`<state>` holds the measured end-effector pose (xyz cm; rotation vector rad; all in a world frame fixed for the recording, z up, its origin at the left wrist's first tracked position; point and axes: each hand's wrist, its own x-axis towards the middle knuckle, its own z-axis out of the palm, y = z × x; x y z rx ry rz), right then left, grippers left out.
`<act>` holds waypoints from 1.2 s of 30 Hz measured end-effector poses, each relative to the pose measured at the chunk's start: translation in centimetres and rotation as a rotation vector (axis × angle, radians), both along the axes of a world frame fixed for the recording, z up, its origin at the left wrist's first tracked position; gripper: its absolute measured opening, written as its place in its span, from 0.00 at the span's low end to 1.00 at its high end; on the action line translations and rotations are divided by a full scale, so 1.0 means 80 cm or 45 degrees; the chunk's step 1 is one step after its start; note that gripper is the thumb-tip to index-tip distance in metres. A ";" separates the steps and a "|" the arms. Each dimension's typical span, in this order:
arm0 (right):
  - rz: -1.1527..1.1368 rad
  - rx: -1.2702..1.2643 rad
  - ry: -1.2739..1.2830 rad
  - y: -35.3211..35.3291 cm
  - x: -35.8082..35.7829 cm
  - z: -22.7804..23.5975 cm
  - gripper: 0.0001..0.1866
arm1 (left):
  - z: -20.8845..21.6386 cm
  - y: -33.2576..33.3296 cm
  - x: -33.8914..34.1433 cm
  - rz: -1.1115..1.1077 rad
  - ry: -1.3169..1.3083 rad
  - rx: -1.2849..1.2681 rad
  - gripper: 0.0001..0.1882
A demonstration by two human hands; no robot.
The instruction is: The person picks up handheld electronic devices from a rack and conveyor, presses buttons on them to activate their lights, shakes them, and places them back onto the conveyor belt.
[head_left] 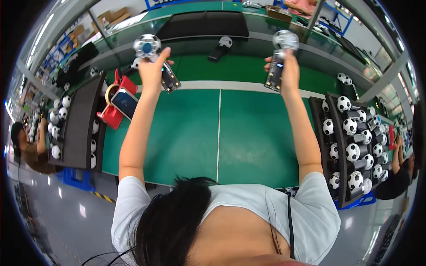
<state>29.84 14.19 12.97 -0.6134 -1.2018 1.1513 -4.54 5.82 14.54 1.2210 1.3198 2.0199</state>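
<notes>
Both arms reach forward over the green table (191, 137). My left hand (151, 73) is closed round a handheld device (170, 80) with a black rectangular body and a soccer-ball head, which shows a blue round spot. A similar soccer-ball device (274, 74) is gripped in my right hand (290, 73); a small bluish light glows on its black body, and its ball head is blurred. Both devices are held up with their ball heads away from me. Another soccer-ball device (216, 52) lies beyond, between my hands.
On the right, a dark tray (339, 164) holds several soccer-ball devices in rows. At left are a dark tray (80, 128), a red tape dispenser (112, 116) and a phone-like device (125, 103) leaning on it. A dark panel (204, 25) lies at the back. Other people (32, 153) sit at both sides.
</notes>
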 end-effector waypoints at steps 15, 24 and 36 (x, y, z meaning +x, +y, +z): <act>0.197 -0.343 -0.301 0.204 0.026 -0.179 0.40 | -0.216 0.202 -0.081 0.168 1.053 -0.507 0.29; 0.211 -0.350 -0.362 0.190 0.038 -0.162 0.42 | -0.150 0.195 -0.242 0.554 1.386 -0.908 0.30; -0.569 0.596 -1.120 0.162 -0.026 -0.120 0.17 | -0.106 0.158 -0.322 0.362 1.616 -1.923 0.24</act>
